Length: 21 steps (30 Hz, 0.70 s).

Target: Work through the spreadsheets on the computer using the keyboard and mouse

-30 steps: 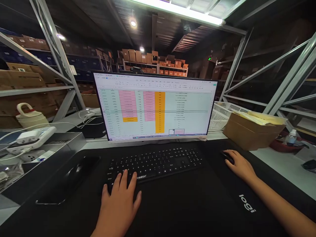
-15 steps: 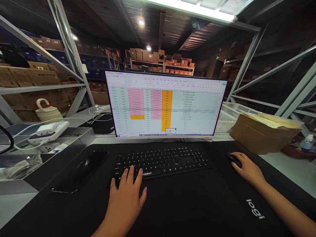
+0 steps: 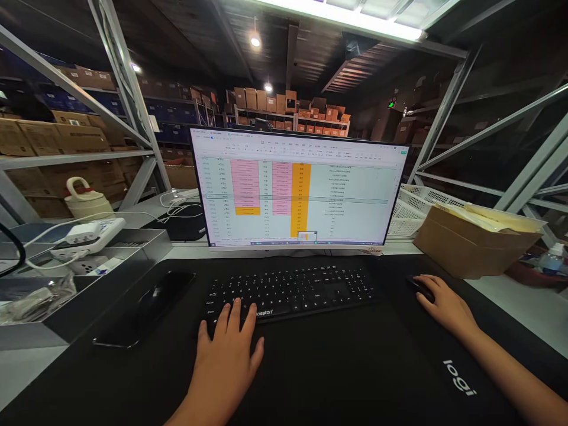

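Observation:
My left hand point(image 3: 226, 349) lies with its fingers spread, the fingertips on the lower left keys of a black keyboard point(image 3: 288, 290). Over to the right, my right hand point(image 3: 446, 305) is curled round a black computer mouse point(image 3: 420, 288), partly covering it. Both rest on a large black desk mat point(image 3: 328, 367) with a white "logi" mark. Behind the keyboard stands a monitor point(image 3: 350, 201) showing a spreadsheet with pink and orange columns; its text is too small to read.
A dark phone-like slab point(image 3: 146, 307) lies left of the keyboard. Farther left, a grey tray point(image 3: 146, 245) holds a white power strip point(image 3: 89, 236) with cables. On the right are an open cardboard box point(image 3: 465, 242) and white plastic baskets point(image 3: 406, 213). Metal shelving surrounds the desk.
Both hands keep their places on the keyboard and mouse. The view has shifted very slightly; nothing else has visibly moved.

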Motion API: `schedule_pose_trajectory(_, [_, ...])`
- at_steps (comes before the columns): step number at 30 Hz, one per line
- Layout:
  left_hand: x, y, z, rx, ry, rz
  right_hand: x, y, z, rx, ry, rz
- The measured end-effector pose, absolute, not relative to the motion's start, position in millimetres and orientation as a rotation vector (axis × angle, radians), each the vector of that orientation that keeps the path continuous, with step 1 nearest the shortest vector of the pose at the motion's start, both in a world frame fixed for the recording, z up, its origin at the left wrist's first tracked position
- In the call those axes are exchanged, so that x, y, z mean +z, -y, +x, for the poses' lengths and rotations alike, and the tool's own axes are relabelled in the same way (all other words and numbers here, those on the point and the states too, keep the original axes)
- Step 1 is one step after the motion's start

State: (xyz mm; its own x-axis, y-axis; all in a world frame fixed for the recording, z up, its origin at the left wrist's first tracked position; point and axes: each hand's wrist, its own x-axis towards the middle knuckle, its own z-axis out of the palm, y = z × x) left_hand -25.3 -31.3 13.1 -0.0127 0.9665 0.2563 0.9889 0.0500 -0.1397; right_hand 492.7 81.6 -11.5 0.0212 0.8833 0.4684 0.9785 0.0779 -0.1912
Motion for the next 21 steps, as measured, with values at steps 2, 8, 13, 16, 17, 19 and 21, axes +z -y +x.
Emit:
schedule_pose_trajectory(2, [14,31,-25,-0.108,2.054,-1.981,-8,-80,490,-0.262,1.888,-1.847])
schedule_pose_trajectory(8, [11,30,-27,-0.138,2.06,-1.99,1,-74,483,-0.24,1.882,-1.93])
schedule_pose_trajectory(13, [9,30,-27,-0.164,2.053,-1.991,-7,-79,489,-0.251,1.888,-1.857])
schedule_pose_trajectory(16, [10,30,-27,-0.151,2.053,-1.992,-7,-79,489,-0.263,1.889,-1.857])
schedule_pose_trajectory(17, [10,30,-27,-0.145,2.056,-1.99,-5,-77,487,-0.267,1.89,-1.87])
schedule_pose_trajectory(19, [11,31,-27,-0.134,2.057,-1.99,-1,-74,483,-0.271,1.892,-1.919])
schedule_pose_trajectory(21, [11,31,-27,-0.126,2.057,-1.993,3,-72,480,-0.275,1.891,-1.961])
